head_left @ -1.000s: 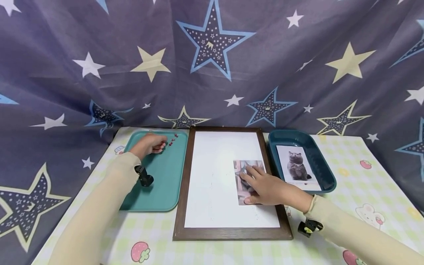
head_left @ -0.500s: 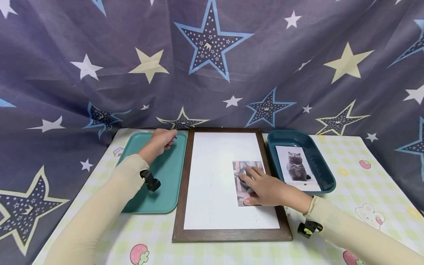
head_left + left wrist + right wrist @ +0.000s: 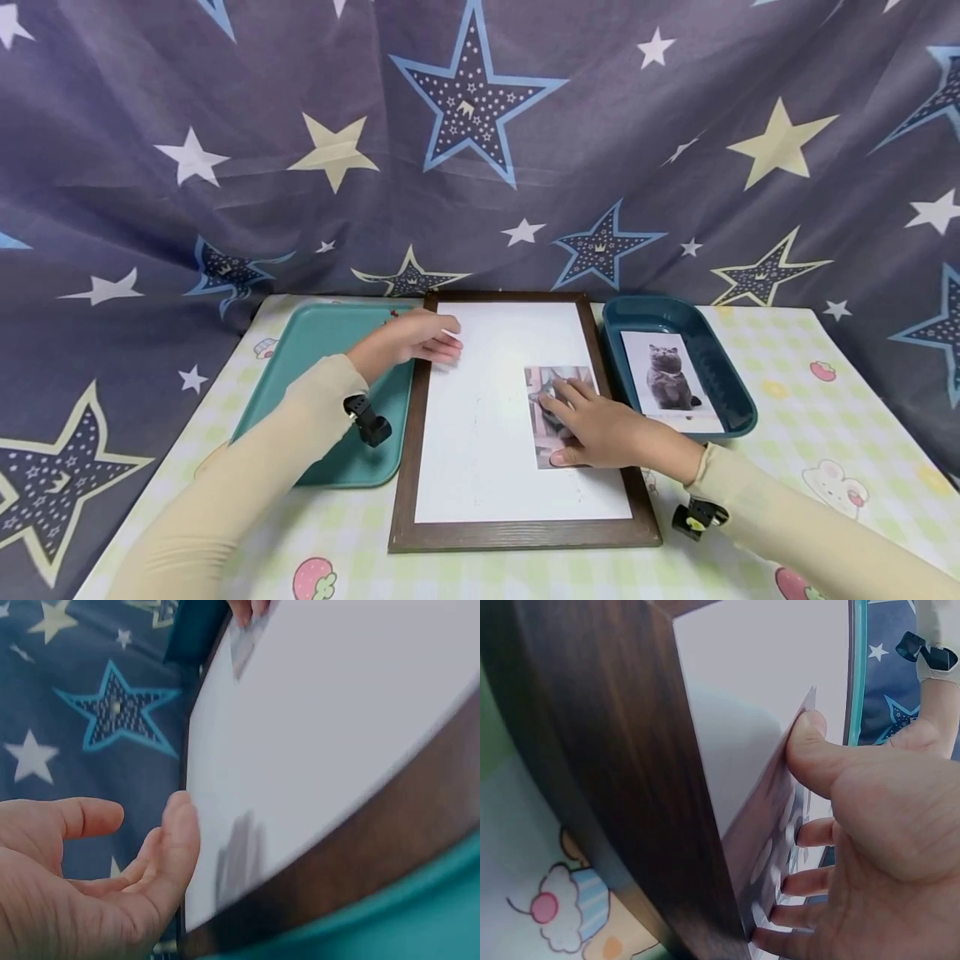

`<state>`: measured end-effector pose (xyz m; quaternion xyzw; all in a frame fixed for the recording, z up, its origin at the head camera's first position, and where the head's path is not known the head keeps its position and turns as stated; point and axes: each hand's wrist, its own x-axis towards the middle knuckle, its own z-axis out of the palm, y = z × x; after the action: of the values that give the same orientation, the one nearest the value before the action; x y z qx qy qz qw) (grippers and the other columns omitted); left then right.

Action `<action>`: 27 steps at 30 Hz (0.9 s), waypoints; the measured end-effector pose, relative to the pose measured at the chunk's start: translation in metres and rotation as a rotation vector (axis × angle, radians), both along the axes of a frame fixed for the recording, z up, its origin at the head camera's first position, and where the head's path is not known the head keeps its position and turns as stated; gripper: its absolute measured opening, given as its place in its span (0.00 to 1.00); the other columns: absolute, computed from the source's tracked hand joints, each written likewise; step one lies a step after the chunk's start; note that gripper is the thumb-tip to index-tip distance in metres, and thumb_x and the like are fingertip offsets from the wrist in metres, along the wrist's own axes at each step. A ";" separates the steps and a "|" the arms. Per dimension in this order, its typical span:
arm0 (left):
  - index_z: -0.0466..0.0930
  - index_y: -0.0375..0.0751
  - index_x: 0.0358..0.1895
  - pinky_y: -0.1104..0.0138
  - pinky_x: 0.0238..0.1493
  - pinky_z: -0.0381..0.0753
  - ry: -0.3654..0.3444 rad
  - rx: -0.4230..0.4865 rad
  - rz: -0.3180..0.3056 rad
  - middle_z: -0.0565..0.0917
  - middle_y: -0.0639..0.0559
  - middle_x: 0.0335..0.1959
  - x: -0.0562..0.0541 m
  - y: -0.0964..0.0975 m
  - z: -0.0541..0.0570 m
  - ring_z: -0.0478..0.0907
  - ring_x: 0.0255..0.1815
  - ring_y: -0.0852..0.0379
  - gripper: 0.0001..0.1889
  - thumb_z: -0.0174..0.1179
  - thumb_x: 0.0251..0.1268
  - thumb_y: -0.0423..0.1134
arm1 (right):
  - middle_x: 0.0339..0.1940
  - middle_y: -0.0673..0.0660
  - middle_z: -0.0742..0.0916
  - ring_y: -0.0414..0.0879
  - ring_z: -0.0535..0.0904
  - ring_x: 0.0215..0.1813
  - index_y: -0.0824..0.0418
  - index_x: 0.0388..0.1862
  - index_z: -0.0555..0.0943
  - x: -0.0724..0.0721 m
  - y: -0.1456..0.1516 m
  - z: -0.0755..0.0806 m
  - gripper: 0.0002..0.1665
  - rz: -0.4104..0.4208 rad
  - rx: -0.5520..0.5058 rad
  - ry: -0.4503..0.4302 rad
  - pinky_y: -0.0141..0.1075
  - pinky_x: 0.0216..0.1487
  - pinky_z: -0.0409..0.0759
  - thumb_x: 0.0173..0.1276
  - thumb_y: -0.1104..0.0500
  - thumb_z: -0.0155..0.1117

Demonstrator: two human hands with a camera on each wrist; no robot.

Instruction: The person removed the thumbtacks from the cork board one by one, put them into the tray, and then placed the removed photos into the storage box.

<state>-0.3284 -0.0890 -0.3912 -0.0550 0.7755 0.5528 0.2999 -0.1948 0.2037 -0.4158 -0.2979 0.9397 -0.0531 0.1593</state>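
My left hand (image 3: 422, 336) hovers over the left side of the brown-framed whiteboard (image 3: 480, 433). In the left wrist view, thumb and fingers (image 3: 180, 832) stand apart, with nothing visible between them. Small red pieces (image 3: 393, 314) lie at the back right of the green tray (image 3: 330, 333), partly hidden by that hand; their kind is too small to tell. My right hand (image 3: 600, 429) rests with spread fingers on a cat photo (image 3: 542, 446) at the whiteboard's right side. The right wrist view shows the thumb on the photo's edge (image 3: 761, 802).
Right of the whiteboard stands a dark teal bin (image 3: 720, 375). Another photo (image 3: 670, 383), of a grey cat, leans inside it. A checked cloth (image 3: 795, 400) covers the table, and a star-patterned curtain (image 3: 300, 208) hangs behind.
My left hand has moved right, from the small red pieces on the tray to over the whiteboard, and its fingers have spread. The right hand and photo stay put.
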 end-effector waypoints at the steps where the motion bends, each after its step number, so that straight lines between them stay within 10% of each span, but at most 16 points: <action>1: 0.72 0.29 0.68 0.65 0.53 0.88 -0.010 0.015 -0.017 0.83 0.34 0.58 0.002 0.004 0.001 0.87 0.38 0.56 0.24 0.54 0.73 0.37 | 0.82 0.70 0.60 0.71 0.54 0.81 0.62 0.81 0.59 0.000 0.000 0.000 0.49 0.000 0.001 -0.001 0.66 0.69 0.73 0.72 0.39 0.63; 11: 0.69 0.26 0.70 0.57 0.69 0.79 -0.115 0.163 -0.076 0.75 0.29 0.68 0.014 0.034 -0.001 0.80 0.64 0.40 0.26 0.52 0.73 0.35 | 0.81 0.70 0.60 0.71 0.55 0.81 0.62 0.81 0.59 0.000 -0.001 -0.001 0.49 -0.007 0.010 0.006 0.65 0.69 0.73 0.72 0.39 0.63; 27: 0.71 0.23 0.67 0.55 0.71 0.77 -0.130 0.208 -0.104 0.77 0.29 0.65 0.018 0.070 -0.014 0.79 0.66 0.40 0.25 0.50 0.72 0.36 | 0.82 0.69 0.60 0.71 0.55 0.81 0.61 0.81 0.60 -0.001 -0.001 -0.001 0.49 -0.009 0.014 0.003 0.65 0.70 0.73 0.71 0.38 0.64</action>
<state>-0.3104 -0.0194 -0.4057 -0.0191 0.6947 0.6091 0.3820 -0.1963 0.2032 -0.4172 -0.2926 0.9417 -0.0468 0.1596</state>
